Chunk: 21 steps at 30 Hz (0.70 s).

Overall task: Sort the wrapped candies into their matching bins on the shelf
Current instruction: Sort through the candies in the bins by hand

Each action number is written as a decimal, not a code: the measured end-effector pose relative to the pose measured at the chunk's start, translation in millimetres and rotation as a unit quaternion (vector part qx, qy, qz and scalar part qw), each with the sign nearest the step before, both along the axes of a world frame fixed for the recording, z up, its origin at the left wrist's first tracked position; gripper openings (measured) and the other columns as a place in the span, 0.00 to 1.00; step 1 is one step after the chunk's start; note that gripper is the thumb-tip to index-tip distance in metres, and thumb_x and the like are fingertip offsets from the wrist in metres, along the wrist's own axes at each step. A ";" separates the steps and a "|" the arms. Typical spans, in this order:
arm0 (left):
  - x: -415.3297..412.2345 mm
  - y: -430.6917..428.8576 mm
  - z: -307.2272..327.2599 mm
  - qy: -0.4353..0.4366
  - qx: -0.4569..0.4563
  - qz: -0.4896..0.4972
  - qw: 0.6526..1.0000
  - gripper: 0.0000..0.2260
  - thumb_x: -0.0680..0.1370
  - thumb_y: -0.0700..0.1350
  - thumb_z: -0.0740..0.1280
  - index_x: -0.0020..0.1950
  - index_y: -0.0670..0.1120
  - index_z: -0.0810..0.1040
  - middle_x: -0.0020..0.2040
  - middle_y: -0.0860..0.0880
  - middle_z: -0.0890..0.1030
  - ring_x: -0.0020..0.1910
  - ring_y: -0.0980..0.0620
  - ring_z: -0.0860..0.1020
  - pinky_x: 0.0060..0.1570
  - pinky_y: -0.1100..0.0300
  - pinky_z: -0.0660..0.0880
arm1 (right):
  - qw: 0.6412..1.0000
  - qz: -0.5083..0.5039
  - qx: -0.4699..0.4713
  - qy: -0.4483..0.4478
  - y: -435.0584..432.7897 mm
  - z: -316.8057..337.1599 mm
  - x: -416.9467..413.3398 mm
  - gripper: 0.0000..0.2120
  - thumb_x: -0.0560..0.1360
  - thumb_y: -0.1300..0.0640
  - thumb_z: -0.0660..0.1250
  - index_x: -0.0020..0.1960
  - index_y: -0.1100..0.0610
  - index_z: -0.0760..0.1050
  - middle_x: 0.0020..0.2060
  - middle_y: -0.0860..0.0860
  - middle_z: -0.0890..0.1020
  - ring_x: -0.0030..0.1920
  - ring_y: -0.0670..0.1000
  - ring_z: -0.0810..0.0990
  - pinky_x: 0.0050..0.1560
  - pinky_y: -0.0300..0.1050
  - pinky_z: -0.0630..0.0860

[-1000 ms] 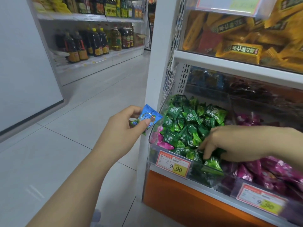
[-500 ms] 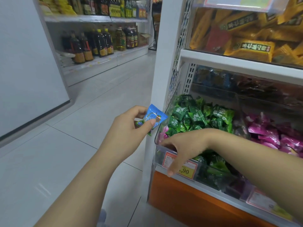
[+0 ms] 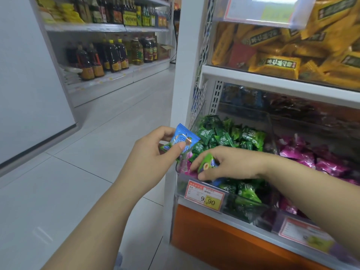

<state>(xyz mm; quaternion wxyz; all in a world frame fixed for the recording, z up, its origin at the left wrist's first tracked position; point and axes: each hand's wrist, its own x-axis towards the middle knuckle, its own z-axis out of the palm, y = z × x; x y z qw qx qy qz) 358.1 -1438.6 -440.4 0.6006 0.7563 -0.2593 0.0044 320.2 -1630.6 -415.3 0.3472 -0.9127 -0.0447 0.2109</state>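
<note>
Right hand (image 3: 229, 164) pinches one light-green candy (image 3: 206, 162) over the front-left corner of the green bin (image 3: 181, 183). Left hand (image 3: 152, 154) clamps one blue candy (image 3: 184, 140) just outside the bin (a second wrapper beneath, unclear). Recommended: lift the stray straight up so its neighbours stay put. Low bins counted: two, green and pink bin (image 3: 277, 212).

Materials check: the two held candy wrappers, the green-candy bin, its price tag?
Blue wrapper and light green wrapper: thin glossy plastic film by the look; crinkles, sheen, crimped edge on the blue. Bin: clear rigid plastic, likely acrylic; candies show through its front wall. Price tag: printed paper or card, maybe sleeved; cannot tell.
</note>
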 end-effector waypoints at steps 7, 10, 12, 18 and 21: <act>-15.7 -21.9 5.8 -0.034 -0.009 -0.035 0.999 0.07 0.75 0.48 0.69 0.51 0.59 0.79 0.45 0.59 0.82 0.38 0.59 0.80 0.40 0.70 0.73 | 0.966 -0.133 0.161 -0.153 -26.8 24.8 -48.9 0.17 0.69 0.53 0.69 0.57 0.46 0.74 0.45 0.52 0.84 0.42 0.49 0.84 0.49 0.44 0.80; -25.3 -38.7 6.2 -0.054 0.009 -0.063 0.996 0.10 0.74 0.51 0.71 0.55 0.58 0.80 0.45 0.58 0.80 0.38 0.55 0.80 0.41 0.66 0.73 | 0.944 -0.183 0.192 -0.197 -31.0 29.4 -73.5 0.16 0.71 0.56 0.69 0.57 0.48 0.74 0.51 0.50 0.82 0.38 0.48 0.82 0.45 0.42 0.80; -36.8 -52.9 7.6 -0.036 0.001 -0.098 0.995 0.13 0.73 0.50 0.72 0.57 0.58 0.80 0.44 0.57 0.79 0.34 0.54 0.79 0.37 0.68 0.72 | 0.940 -0.191 0.188 -0.210 -33.6 30.7 -88.5 0.16 0.70 0.55 0.69 0.58 0.49 0.74 0.50 0.48 0.82 0.36 0.47 0.80 0.41 0.39 0.79; -73.5 -99.0 15.3 -0.002 -0.045 -0.174 0.984 0.13 0.68 0.50 0.73 0.47 0.50 0.74 0.42 0.51 0.79 0.26 0.62 0.75 0.29 0.73 0.67 | 0.928 -0.245 0.148 -0.239 -57.0 32.6 -133.0 0.13 0.73 0.57 0.70 0.57 0.54 0.77 0.38 0.51 0.83 0.34 0.46 0.77 0.37 0.38 0.74; -87.5 -122.2 18.6 -0.018 -0.024 -0.214 0.976 0.10 0.68 0.54 0.72 0.45 0.55 0.74 0.42 0.55 0.79 0.31 0.58 0.79 0.34 0.68 0.71 | 0.914 -0.275 0.136 -0.267 -73.3 34.3 -155.5 0.08 0.73 0.61 0.70 0.51 0.53 0.79 0.33 0.45 0.81 0.33 0.46 0.74 0.35 0.38 0.70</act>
